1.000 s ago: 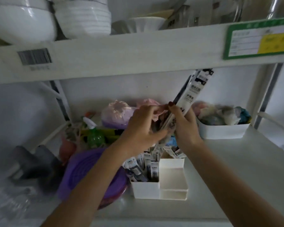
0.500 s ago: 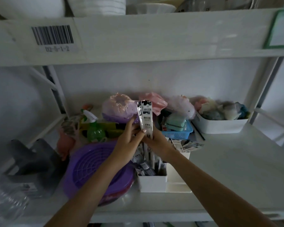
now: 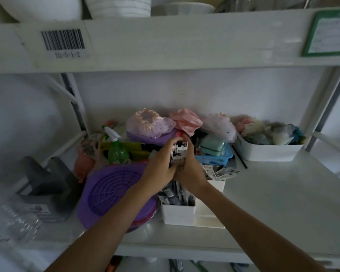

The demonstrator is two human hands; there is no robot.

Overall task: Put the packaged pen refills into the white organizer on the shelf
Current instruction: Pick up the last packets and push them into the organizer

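A bundle of packaged pen refills [image 3: 179, 152], black-and-white printed packs, stands upright between both hands above the white organizer [image 3: 178, 214]. My left hand [image 3: 161, 165] grips the bundle from the left and my right hand [image 3: 190, 167] from the right, fingers wrapped around it. The organizer sits at the shelf's front, its left compartment holding several refill packs [image 3: 174, 195]. More refill packs [image 3: 220, 171] lean out of its rear compartment to the right. The bundle's lower end is hidden by my hands.
A purple round basket [image 3: 114, 193] lies left of the organizer. Behind stand a green spray bottle [image 3: 117, 150], a blue basket [image 3: 214, 157] with sponges, shower caps, and a white bin [image 3: 267, 153] at the right. The upper shelf edge [image 3: 165, 40] hangs overhead.
The bundle went from tilted high to the right, to upright, and is now lower between both hands, closer to the organizer. The view pulled back and shifted.
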